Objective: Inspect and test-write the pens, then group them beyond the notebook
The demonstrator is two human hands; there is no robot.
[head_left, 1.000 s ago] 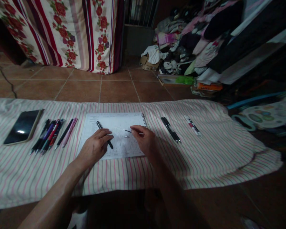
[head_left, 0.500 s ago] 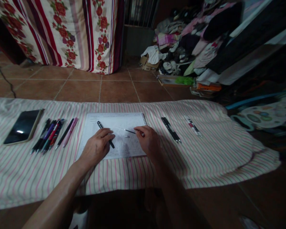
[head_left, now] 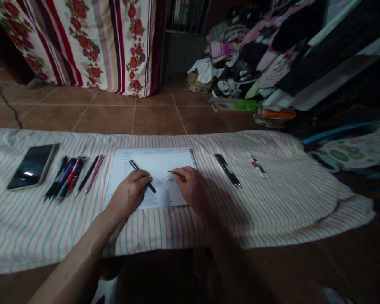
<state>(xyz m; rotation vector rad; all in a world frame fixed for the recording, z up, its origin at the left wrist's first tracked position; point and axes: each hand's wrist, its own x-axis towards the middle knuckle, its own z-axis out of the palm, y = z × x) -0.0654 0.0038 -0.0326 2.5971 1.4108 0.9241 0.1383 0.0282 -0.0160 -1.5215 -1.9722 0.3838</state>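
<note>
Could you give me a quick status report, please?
Left hand on black pen barrel. Right hand pinching thin ink refill. Both over white spiral notebook.

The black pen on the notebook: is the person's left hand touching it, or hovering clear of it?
Touching. In the head view the left hand lies over the black pen on the notebook, its fingers across the barrel with both pen ends sticking out.

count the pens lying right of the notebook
3, maybe more overlapped: two black pens side by side just right of the notebook, and a white pen farther right on the striped cloth.
</note>
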